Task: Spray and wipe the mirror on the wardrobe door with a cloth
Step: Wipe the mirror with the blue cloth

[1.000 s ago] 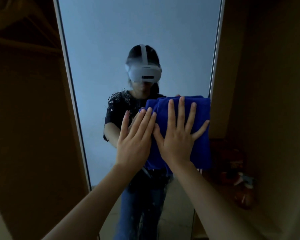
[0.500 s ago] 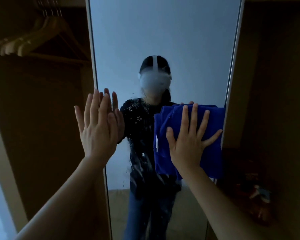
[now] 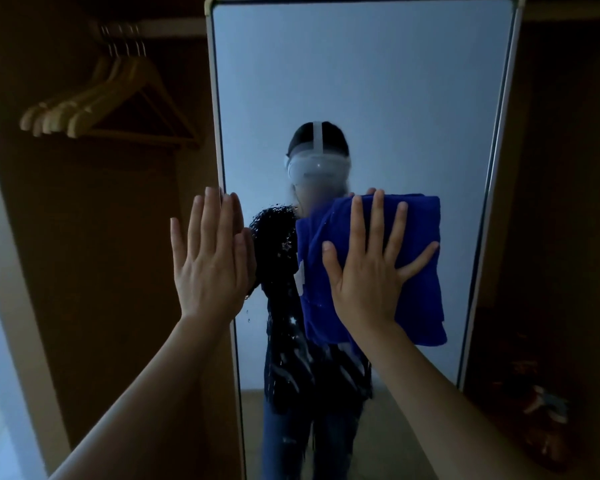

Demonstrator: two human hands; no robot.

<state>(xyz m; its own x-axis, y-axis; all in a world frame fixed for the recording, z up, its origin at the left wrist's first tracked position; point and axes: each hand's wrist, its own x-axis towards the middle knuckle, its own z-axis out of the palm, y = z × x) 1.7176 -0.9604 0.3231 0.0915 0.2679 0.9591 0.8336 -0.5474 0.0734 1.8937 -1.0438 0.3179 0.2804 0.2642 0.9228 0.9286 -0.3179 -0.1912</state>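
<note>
Off to the far left of her hands, a bunch of wooden hangers [image 3: 94, 109] dangles from a rail inside the open wardrobe [image 3: 84, 237]. Nearer in, her left hand [image 3: 210, 261] is raised flat with straight fingers close together, its grip wide and holding nothing; it sits over the left frame of the mirror [image 3: 357, 98], though I cannot tell whether the palm touches it. Just right of that hand, spray droplets [image 3: 274, 237] speckle the glass, with wet streaks running down below. Further right, her right hand [image 3: 371, 271] is spread wide, fingers straight and fanned, pressing a folded blue cloth [image 3: 420, 271] flat against the mirror. The cloth reaches beyond her fingertips above and to the right, near the mirror's right frame. Past that edge lies dark wardrobe space.
</note>
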